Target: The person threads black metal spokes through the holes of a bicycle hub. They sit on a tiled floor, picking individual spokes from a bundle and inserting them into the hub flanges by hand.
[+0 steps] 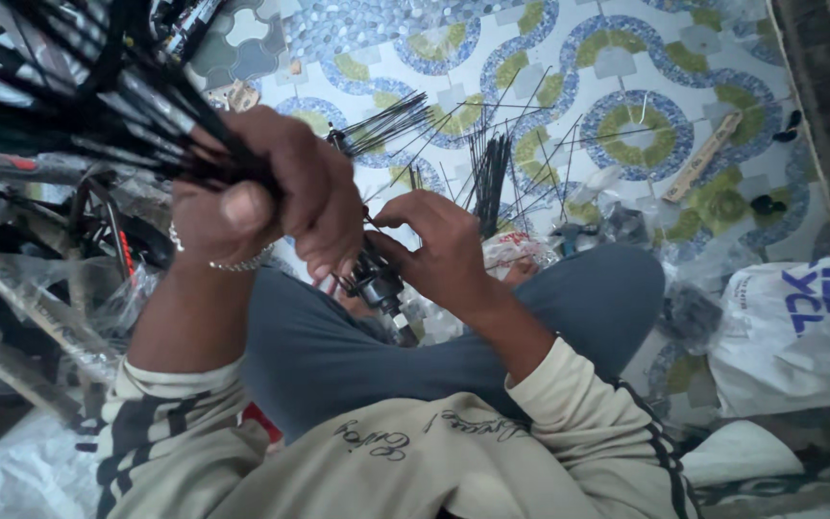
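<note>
While the left hand (271, 197) clamps a fanned bundle of thin black metal spokes (98, 86) toward ten o'clock, the right hand (439, 255) pinches closed on the small black wheel hub (377, 284) between them, apparently mid-lacing, needing careful spoke alignment.

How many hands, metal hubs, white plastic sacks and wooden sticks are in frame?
Hands: 2, left hand gripping a bundle of thin black metal spokes, right hand at the dark metal hub
Dark metal hubs: 1
White plastic sacks: 1
Flat wooden sticks: 1
Total: 5
</note>
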`<state>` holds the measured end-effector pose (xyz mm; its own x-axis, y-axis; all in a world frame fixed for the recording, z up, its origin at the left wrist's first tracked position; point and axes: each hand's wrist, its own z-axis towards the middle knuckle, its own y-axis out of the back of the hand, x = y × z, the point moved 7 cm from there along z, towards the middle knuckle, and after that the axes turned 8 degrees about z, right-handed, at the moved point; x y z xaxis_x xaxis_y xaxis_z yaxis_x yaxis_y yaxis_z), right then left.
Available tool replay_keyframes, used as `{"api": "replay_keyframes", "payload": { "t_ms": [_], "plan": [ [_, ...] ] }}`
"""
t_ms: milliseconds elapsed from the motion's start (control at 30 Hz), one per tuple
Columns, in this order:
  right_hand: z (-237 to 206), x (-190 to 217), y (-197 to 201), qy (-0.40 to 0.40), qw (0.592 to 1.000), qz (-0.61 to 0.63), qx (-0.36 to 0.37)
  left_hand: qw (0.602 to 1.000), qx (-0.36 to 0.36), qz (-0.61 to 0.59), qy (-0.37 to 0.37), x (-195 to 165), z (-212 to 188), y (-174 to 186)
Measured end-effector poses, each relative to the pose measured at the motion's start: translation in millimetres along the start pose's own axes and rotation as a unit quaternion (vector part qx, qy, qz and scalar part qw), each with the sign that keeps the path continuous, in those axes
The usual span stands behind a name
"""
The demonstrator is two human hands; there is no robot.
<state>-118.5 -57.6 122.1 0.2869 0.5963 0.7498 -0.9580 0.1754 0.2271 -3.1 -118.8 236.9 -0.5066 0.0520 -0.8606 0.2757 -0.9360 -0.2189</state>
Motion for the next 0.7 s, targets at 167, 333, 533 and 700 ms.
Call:
{"api": "replay_keyframes", "payload": {
  "t_ms": [167, 333, 533, 700],
  "plan": [
    [5, 5, -2, 0.009, 1.000, 0.004, -0.016, 0.998, -0.048, 0.050, -0.007, -12, -5, 0],
    [7, 11, -3, 0.020, 1.000, -0.001, -0.020, 0.999, 0.008, 0.040, -0.016, -16, -4, 5],
    [6, 12, -5, 0.026, 0.999, -0.014, -0.030, 0.997, 0.045, 0.055, -0.038, -23, -5, 8],
    [1, 4, 1, 0.019, 0.997, -0.076, 0.018, 0.997, 0.027, 0.053, -0.039, -23, -12, 12]
  ]
}}
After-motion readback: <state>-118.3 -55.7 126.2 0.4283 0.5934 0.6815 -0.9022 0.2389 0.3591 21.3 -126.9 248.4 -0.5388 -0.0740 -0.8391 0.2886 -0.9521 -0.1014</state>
